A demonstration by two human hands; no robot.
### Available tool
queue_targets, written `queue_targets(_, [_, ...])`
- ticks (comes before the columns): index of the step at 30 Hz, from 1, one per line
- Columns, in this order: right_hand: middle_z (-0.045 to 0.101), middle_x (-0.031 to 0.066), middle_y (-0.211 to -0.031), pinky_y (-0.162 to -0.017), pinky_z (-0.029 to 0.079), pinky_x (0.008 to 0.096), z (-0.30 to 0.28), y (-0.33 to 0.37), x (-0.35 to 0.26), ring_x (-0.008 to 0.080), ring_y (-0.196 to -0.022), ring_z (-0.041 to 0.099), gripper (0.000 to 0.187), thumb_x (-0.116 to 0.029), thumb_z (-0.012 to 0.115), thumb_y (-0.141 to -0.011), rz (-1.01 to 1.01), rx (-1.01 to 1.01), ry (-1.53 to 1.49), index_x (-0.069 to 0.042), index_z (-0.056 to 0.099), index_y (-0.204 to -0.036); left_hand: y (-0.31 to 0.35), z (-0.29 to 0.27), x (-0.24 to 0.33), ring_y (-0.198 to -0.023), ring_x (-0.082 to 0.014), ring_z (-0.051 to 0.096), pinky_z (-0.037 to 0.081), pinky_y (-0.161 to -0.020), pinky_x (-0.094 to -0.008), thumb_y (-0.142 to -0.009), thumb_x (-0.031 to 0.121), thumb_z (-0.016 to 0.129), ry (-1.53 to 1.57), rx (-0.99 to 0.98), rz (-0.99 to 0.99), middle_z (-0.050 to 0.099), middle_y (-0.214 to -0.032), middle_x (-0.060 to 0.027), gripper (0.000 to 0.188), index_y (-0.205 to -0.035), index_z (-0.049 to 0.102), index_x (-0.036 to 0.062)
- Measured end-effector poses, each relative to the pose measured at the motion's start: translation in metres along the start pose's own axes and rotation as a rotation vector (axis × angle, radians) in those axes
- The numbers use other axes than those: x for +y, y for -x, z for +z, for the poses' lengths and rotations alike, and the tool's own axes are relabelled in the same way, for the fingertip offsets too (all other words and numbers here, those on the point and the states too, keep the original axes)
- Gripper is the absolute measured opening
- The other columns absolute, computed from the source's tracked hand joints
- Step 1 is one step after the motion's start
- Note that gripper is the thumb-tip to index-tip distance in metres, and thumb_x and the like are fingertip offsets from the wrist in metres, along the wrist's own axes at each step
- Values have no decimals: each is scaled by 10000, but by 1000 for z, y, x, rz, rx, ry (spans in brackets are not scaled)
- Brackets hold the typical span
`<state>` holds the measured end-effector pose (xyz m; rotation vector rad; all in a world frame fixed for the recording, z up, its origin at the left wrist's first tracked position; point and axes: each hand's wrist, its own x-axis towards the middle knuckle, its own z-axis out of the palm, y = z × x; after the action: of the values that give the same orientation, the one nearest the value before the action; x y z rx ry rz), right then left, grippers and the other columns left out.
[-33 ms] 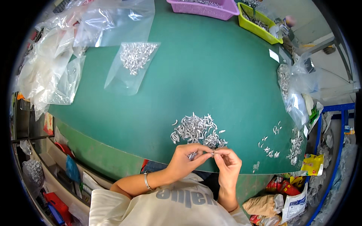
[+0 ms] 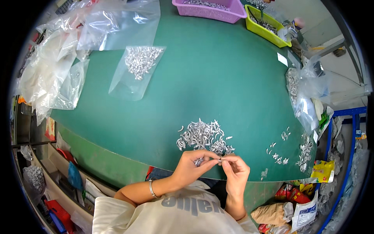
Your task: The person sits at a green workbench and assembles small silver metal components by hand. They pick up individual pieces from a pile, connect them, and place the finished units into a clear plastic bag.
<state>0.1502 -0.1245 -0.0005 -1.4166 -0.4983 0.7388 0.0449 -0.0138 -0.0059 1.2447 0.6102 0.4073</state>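
Note:
Near the table's front edge, my left hand (image 2: 194, 165) curls round a few small curved silver metal pieces (image 2: 199, 161). Its thumb and forefinger meet my right hand (image 2: 236, 168) at a small silver piece (image 2: 220, 160). The right thumb and fingers pinch this piece from the other side; its exact shape is partly hidden by the fingertips. Just beyond both hands spreads a loose pile of curved silver metal pieces (image 2: 200, 132). Farther off to the left lies a clear plastic bag (image 2: 130, 87) with many similar pieces near its far end.
The green table (image 2: 187, 78) carries large clear plastic bags (image 2: 50, 78) at left. A purple basket (image 2: 230, 15) and a yellow-green basket (image 2: 265, 34) stand at the far side. Smaller groups of silver pieces (image 2: 306, 152) lie at right, near a filled bag (image 2: 292, 84) and blue rack (image 2: 352, 136).

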Motion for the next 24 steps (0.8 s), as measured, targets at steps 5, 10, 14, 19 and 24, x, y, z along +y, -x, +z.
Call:
queue_targets(5, [602,85,-819,-714,430,238,2,1,-3,129,-763,559,32,34,582,-835,-23,-22,-17,43,598,-861,0,-3,7,-530,-34,381,281,-462,-196,-845,89,613,271,-99,-282,481,-609,29,119,-908,642,-8])
queue_targets(10, [593,84,-826,-703,430,240,4,3,-2,131,-753,553,51,-5,580,-854,-31,-5,-64,42,595,-869,1,-2,-2,-500,-36,315,213,-438,-211,-847,127,636,603,-154,-408,446,-611,38,168,-952,622,-3])
queue_targets(14, [589,92,-841,-712,428,247,4,8,-1,140,-769,548,49,4,581,-848,-84,-5,-45,41,595,-877,8,-4,-2,-505,-33,303,201,-442,-214,-848,98,625,634,-189,-396,428,-610,45,170,-981,620,-8])
queue_targets(19, [590,96,-830,-729,421,260,3,10,1,150,-787,536,49,6,590,-838,-125,-1,-26,42,592,-872,7,-2,-2,-502,-26,294,190,-440,-212,-852,97,618,645,-205,-367,429,-617,52,162,-980,622,-3])
queue_targets(24, [601,91,-820,-731,418,273,4,8,2,166,-796,529,52,-1,595,-831,-120,-36,-7,41,593,-863,5,-2,-4,-494,-24,280,195,-436,-204,-872,145,590,706,-227,-383,416,-608,58,160,-968,601,16])
